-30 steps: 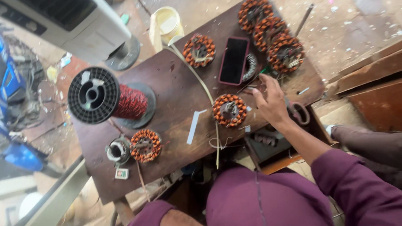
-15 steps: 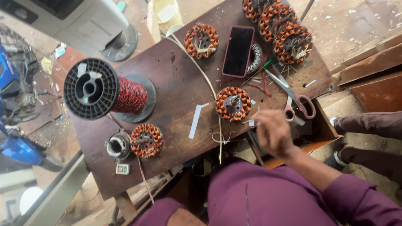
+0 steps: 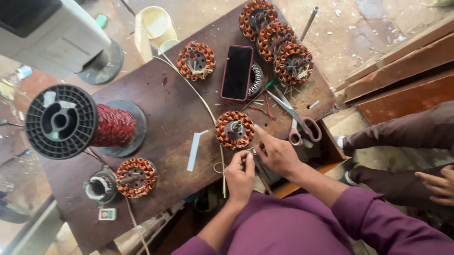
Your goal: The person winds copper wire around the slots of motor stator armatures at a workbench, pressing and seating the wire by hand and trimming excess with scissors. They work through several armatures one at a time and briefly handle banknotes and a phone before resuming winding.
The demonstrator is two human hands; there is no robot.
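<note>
a copper-wound stator (image 3: 234, 129) lies flat near the front edge of the dark wooden desk (image 3: 159, 118), its orange-brown coils ringing a metal hub. both of the person's hands sit just in front of it. the left hand (image 3: 241, 173) has its grip pinched shut at the fingertips, on something too thin to make out, perhaps a wire end. the right hand (image 3: 277, 152) lies beside it, fingers loosely curled with the tips toward the stator's rim; whether its grip has hold of anything cannot be told.

a pale wire (image 3: 207, 108) runs in a curve across the desk past the stator, and a small white strip (image 3: 194, 151) lies to its left. behind the stator rests a dark phone (image 3: 237, 72) with a pink edge, and scissors (image 3: 296, 116) with pinkish handles lie to the right. three more wound stators (image 3: 277, 38) cluster at the far corner, another (image 3: 196, 61) sits left of the phone, and one more (image 3: 136, 177) lies near the front left beside a small metal part (image 3: 99, 187). a big black spool (image 3: 77, 122) of red wire lies on its side at the left.

a pale yellow cup (image 3: 156, 23) stands off the far edge; what it holds cannot be seen. beyond is a dusty concrete floor (image 3: 349, 24), wooden planks (image 3: 420, 60) at the right, and another person's hand (image 3: 446, 185) resting on a knee.
</note>
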